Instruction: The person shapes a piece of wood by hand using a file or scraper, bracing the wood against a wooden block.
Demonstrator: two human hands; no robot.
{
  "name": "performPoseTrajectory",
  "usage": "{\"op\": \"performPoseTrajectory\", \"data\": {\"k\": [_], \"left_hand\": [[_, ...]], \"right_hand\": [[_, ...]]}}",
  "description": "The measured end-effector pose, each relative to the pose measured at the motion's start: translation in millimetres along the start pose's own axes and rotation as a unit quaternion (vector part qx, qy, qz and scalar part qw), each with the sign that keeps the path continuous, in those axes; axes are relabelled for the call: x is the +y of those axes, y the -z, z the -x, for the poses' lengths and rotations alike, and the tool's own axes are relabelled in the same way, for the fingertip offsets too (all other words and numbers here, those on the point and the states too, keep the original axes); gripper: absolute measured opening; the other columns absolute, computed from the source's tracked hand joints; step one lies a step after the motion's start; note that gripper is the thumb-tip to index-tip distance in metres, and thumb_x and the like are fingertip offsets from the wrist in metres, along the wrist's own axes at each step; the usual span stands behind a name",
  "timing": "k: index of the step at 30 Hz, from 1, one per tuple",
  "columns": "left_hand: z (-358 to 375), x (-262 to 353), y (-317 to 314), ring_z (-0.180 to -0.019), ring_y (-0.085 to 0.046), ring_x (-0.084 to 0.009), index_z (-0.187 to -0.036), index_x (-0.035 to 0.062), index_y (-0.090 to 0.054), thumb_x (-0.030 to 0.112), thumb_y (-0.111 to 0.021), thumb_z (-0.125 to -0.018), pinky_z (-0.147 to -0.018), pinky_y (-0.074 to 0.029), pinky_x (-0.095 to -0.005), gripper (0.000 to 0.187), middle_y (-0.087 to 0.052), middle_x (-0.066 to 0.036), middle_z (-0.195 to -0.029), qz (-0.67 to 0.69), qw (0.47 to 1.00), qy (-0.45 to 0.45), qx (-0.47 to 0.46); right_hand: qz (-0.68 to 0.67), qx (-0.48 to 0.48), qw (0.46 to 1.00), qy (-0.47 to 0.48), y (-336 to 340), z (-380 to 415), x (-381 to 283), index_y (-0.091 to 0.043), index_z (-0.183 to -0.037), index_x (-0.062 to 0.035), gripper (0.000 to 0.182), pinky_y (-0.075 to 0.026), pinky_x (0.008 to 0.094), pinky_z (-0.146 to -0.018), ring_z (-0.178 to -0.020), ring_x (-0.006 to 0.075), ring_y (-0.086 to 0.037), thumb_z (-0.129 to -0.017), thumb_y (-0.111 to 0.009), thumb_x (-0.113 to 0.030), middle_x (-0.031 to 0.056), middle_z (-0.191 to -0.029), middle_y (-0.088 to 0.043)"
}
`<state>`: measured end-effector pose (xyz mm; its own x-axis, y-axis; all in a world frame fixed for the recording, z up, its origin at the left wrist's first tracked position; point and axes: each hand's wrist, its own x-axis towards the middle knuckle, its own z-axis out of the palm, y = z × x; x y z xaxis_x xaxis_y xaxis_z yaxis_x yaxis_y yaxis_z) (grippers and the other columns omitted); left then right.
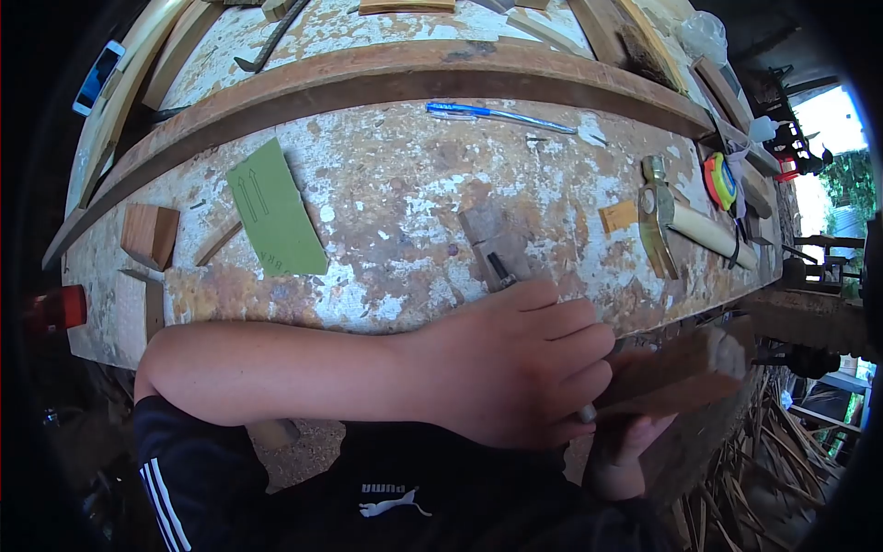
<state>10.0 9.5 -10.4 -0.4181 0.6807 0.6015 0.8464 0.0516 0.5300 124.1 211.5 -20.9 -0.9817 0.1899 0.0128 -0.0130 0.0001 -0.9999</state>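
My left hand [524, 363] reaches across from the left with its fingers curled. A grey rounded end [587, 414] shows at its lower edge and a dark rod tip [499, 267] just beyond its knuckles; whether they are one object is hidden. A thin, partly see-through piece [492, 230] lies by that tip. To the right, a blurred wooden block [676, 368] is tilted over the bench's near edge. Beneath it is my right hand [639, 437], partly hidden, its fingers against the block's underside.
On the worn bench [386, 175] lie a green card [276, 216], a wood block [149, 236], a blue pen [501, 118], a hammer [704, 230] and a tape measure [720, 181]. A long wooden beam [368, 78] crosses behind them. A phone [98, 78] is at far left.
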Motion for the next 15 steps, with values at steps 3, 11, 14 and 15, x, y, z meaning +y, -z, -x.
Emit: {"op": "performPoseTrajectory", "data": {"k": [3,11,14,15], "left_hand": [[-1,-5,-2,-0.078,-0.050,-0.0226,-0.080,0.0079,-0.053,0.036,-0.070,-0.074,-0.065,-0.036,-0.0354,0.033,-0.048,-0.006,-0.085,0.007,1.000,-0.004,0.012],[1,-2,0,-0.081,-0.051,-0.0247,-0.081,0.0072,-0.053,0.031,-0.070,-0.071,-0.067,-0.038,-0.0371,0.031,-0.048,-0.008,-0.088,-0.017,0.998,0.037,0.040],[2,-4,-1,-0.081,-0.051,-0.0243,-0.082,0.0070,-0.053,0.026,-0.069,-0.066,-0.068,-0.038,-0.0366,0.029,-0.048,-0.008,-0.087,-0.020,0.999,0.037,0.028],[2,-4,0,-0.082,-0.051,-0.0242,-0.082,0.0070,-0.053,0.026,-0.068,-0.065,-0.069,-0.037,-0.0364,0.030,-0.048,-0.008,-0.087,-0.014,0.999,0.040,0.017]], "right_hand": [[0.044,-0.064,0.997,-0.023,12,15,12,-0.044,-0.129,0.0052,0.085,-0.047,0.0379,-0.089,-0.104,0.0263,-0.057,-0.078,-0.073,-0.056,0.0179,-0.115,-0.057],[0.173,-0.197,0.963,0.067,38,-8,27,-0.061,-0.105,0.0076,0.093,-0.053,0.0357,-0.069,-0.076,0.0278,-0.067,-0.081,-0.041,-0.080,0.0206,-0.088,-0.067],[0.177,-0.141,0.971,0.072,25,-10,17,-0.061,-0.106,0.0065,0.079,-0.051,0.0333,-0.069,-0.076,0.0240,-0.064,-0.078,-0.057,-0.067,0.0161,-0.089,-0.065],[0.158,-0.155,0.972,0.073,26,-13,16,-0.060,-0.108,0.0052,0.071,-0.049,0.0309,-0.071,-0.080,0.0193,-0.062,-0.075,-0.069,-0.057,0.0119,-0.092,-0.064]]}}
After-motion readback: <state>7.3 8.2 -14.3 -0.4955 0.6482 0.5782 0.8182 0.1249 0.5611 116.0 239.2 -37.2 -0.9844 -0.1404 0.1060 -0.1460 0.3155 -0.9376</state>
